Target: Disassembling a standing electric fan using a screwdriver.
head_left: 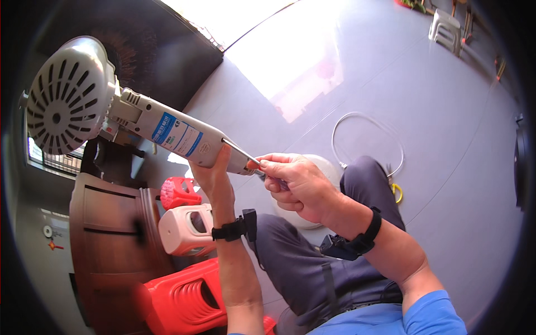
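Note:
An electric fan, without a grille or blades on the side I see, is held up at the left, with its slotted, light-coloured motor housing [66, 100] at the far end. My left hand [215, 177] is wrapped round its long neck [207, 142], which bears a blue and white label [177, 135]. In my right hand [304, 183] is a screwdriver [241, 152]; my fingers close round its handle and mostly hide it. The shaft slants up to the left, its tip at a hole in the neck. Behind my right hand is a round white base [325, 166], partly covered.
A white cable [334, 134] loops on the grey floor, with yellow-handled scissors [397, 192] beside my knee. At the left stand a red stool [184, 298], a pink stool [181, 231], a small red stool [177, 192] and brown wooden furniture [109, 223]. A white stool [445, 28] is far right.

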Available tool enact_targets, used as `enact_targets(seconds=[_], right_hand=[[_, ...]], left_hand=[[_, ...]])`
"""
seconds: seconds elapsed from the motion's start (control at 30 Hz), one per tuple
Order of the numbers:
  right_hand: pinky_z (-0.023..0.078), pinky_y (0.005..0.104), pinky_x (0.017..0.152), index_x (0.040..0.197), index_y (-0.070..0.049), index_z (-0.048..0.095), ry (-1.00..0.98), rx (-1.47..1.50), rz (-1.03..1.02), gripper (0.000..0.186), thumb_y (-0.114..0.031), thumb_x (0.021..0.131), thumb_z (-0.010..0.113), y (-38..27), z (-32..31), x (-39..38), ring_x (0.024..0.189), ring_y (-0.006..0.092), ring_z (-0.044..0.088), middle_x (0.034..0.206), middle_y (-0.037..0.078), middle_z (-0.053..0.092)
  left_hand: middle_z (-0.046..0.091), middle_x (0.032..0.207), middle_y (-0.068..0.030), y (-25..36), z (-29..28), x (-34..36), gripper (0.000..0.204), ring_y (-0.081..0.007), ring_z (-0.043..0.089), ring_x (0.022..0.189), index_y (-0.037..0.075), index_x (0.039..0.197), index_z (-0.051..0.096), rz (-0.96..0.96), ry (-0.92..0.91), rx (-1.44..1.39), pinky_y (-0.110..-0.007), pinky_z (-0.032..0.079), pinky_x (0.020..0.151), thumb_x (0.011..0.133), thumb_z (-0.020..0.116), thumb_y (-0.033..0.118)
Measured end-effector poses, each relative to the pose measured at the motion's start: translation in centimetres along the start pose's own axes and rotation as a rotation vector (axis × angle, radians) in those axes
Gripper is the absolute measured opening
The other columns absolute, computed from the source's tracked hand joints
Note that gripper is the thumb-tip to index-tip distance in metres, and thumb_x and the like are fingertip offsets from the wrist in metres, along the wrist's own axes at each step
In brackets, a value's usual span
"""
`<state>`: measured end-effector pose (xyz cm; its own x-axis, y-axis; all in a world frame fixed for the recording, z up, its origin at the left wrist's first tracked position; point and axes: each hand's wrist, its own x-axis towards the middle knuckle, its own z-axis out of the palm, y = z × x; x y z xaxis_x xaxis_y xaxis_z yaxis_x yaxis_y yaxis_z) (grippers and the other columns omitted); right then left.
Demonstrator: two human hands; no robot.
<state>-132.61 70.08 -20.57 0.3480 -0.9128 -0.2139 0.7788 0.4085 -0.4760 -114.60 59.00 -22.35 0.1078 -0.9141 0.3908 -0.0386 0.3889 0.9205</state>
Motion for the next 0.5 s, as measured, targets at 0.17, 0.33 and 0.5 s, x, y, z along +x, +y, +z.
enact_targets(seconds=[0.17,0.33,0.5], right_hand=[[0.032,0.0246,0.039,0.125,-0.004,0.063,0.147,-0.392,-0.149,0.031,-0.025,0.103,0.055,0.3,2.2,0.8,0.049,0.0059,0.042,0.068,-0.002,0.052],[0.053,0.0369,0.050,0.124,0.015,0.059,0.308,-2.067,-1.083,0.047,-0.007,0.082,0.061,2.7,1.5,1.7,0.061,0.0266,0.068,0.075,0.017,0.062],[0.053,0.0333,0.053,0.115,0.011,0.062,0.276,-1.762,-1.212,0.036,-0.009,0.086,0.065,2.8,1.4,3.8,0.059,0.0248,0.066,0.082,0.017,0.064]], left_hand=[[0.065,0.102,-0.0047,-1.8,-2.3,0.8,0.041,-0.0165,0.061,0.093,0.001,0.120,0.059,0.115,-0.037,0.066,-0.032,0.049,0.084,0.086,0.077,0.013],[0.062,0.114,-0.0099,-3.3,-4.1,1.0,0.056,-0.0210,0.059,0.098,0.001,0.134,0.051,0.052,-0.058,0.037,-0.037,0.050,0.086,0.088,0.077,0.019],[0.061,0.116,-0.0134,-3.6,-3.9,2.0,0.058,-0.0225,0.061,0.098,0.001,0.134,0.050,0.065,-0.057,0.118,-0.039,0.054,0.083,0.087,0.079,0.020]])
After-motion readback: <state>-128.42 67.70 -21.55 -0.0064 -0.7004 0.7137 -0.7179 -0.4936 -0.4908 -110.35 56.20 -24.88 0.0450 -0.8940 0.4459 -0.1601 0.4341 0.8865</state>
